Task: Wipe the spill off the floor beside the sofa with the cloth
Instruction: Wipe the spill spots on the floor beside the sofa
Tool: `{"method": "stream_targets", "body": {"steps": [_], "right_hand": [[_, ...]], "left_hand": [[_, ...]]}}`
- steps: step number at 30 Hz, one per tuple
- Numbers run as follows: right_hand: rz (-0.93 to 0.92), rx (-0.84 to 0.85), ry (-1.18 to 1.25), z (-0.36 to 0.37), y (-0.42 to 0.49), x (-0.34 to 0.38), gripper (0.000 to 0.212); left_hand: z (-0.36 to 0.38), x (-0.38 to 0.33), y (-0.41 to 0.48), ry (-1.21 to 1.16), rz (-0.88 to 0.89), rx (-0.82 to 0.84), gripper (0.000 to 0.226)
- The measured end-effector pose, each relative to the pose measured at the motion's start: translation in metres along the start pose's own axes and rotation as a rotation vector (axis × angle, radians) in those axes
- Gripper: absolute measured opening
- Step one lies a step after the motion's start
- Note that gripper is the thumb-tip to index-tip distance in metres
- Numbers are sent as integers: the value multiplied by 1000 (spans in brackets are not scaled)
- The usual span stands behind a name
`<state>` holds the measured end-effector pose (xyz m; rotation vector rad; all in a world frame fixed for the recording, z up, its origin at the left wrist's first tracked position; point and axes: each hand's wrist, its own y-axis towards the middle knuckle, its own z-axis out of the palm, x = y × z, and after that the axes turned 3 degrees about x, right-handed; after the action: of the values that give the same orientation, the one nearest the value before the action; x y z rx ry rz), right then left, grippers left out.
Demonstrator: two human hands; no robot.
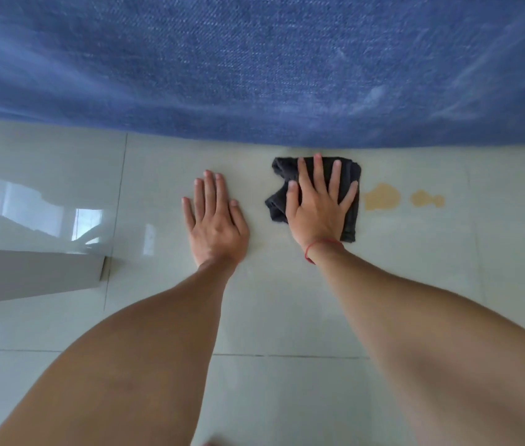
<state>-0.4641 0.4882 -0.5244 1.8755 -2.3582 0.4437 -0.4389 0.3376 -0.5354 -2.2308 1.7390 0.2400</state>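
The right hand [319, 201] lies flat on top of the cloth [349, 220], which rests on the floor [287, 300] just short of the sofa [254, 66] edge beyond the fingertips. The left hand [214, 217] lies flat on the bare floor just left of the cloth, apart from it. Right of the right hand, near the cloth's edge, sits the larger patch of the spill [381, 196], with a smaller patch [425, 198] farther right. Far left of the left hand, a box-like object [29, 275] stands on the floor.
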Motion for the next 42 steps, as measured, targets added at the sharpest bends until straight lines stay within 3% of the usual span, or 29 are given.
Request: {"method": "stream_targets", "body": {"steps": [5, 10, 14, 17, 19, 24, 29, 35, 39, 42], "right_hand": [[-128, 26, -5, 3, -3, 15, 49], [-273, 88, -6, -1, -51, -17, 48], [-261, 188, -34, -16, -62, -51, 55], [-208, 202, -40, -21, -55, -50, 62], [-153, 173, -32, -19, -48, -37, 60], [-17, 107, 13, -2, -16, 24, 49], [-178, 123, 3, 15, -5, 76, 48], [-421, 104, -57, 5, -38, 14, 46], [-326, 139, -64, -6, -56, -27, 48], [-162, 124, -17, -2, -45, -2, 48]], "left_hand": [[0, 0, 0, 9, 6, -6, 55], [-8, -3, -1, -3, 2, 63, 56], [-27, 9, -6, -74, 43, 123, 62], [-33, 27, -11, -4, -212, 105, 63], [-30, 33, -11, 42, -310, 182, 64], [-36, 38, -2, 35, -270, 336, 63], [-39, 36, -2, 41, -267, 346, 62], [-43, 35, -1, 4, -271, 367, 62], [-46, 35, 0, -9, -267, 379, 62], [-48, 37, 2, -23, -272, 410, 63]]}}
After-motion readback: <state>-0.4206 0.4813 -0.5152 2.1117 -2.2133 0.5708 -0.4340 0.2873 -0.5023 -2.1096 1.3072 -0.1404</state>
